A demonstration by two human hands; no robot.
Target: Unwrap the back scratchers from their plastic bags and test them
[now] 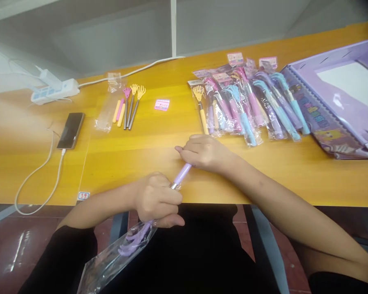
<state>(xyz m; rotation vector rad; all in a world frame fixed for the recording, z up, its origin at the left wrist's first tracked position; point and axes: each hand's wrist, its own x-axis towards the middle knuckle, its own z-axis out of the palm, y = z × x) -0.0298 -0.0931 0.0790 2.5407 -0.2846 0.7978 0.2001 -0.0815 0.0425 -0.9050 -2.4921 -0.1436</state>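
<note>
A purple back scratcher [182,174] runs slantwise between my hands at the table's front edge. My left hand [159,200] is closed around its middle, near the metal shaft. My right hand [204,152] grips the far end of the purple handle. The claw end [136,240] sticks out below my left hand, inside a clear plastic bag [104,261] that hangs over my lap. Much of the shaft is hidden by my left fist. Beyond my right hand lies a pile of bagged back scratchers [230,102] in pink, blue, purple and yellow.
Loose claw rods [131,108] and short handles [119,110] lie left of centre beside an empty clear bag [106,110]. A pink card [162,105] is near them. A phone [70,130] on a cable and a power strip [55,92] are left. A purple display box [334,122] stands right.
</note>
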